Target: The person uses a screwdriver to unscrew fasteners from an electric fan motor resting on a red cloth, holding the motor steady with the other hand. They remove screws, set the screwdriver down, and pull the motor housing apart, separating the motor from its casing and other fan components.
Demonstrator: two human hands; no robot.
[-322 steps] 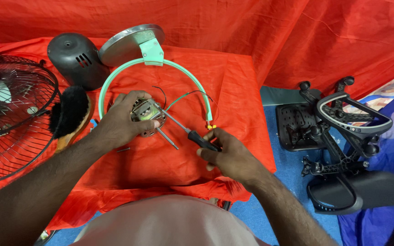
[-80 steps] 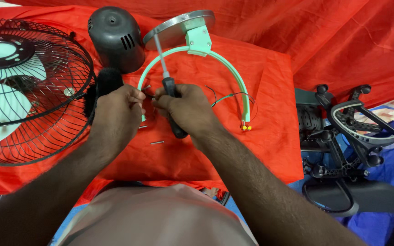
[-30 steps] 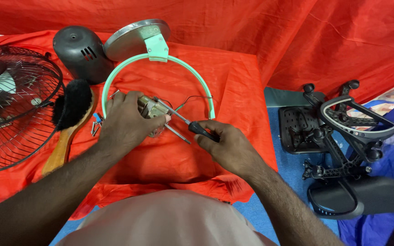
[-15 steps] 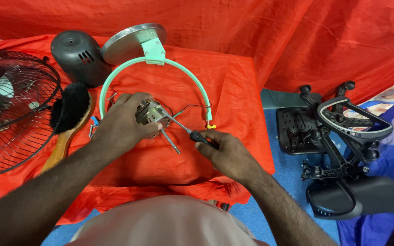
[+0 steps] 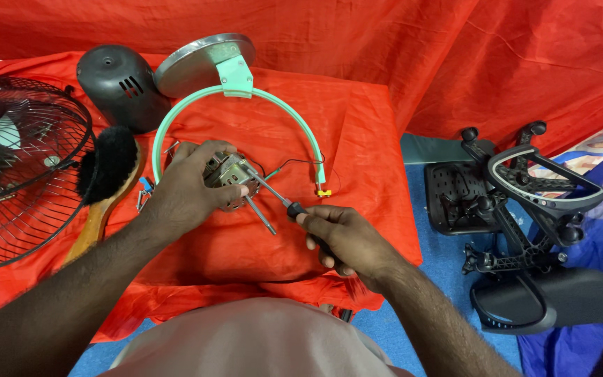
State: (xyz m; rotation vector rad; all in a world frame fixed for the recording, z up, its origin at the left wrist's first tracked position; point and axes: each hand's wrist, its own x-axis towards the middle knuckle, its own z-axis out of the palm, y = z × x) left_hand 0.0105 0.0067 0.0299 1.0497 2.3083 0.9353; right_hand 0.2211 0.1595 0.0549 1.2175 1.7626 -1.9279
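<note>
Since half a second ago the screwdriver [image 5: 273,193] tip sits against the motor [image 5: 228,174]; left hand [image 5: 190,192] grips the motor, right hand [image 5: 347,237] grips the handle.

- The scene is bright and evenly lit, with strong, saturated colour across the red cloth [image 5: 357,132].
- Light seems to fall from above; shadows are soft and short, lying under the left hand [image 5: 190,192] and right hand [image 5: 347,241].
- A dull sheen shows on the round metal base plate [image 5: 200,63]; there is no harsh glare.
- The centre is sharp; the fan grille [image 5: 22,174] wires read clearly.
- Straight lines bend slightly toward the edges, a wide-angle effect.
- The forearms and the lap nearest the camera look softer.
</note>
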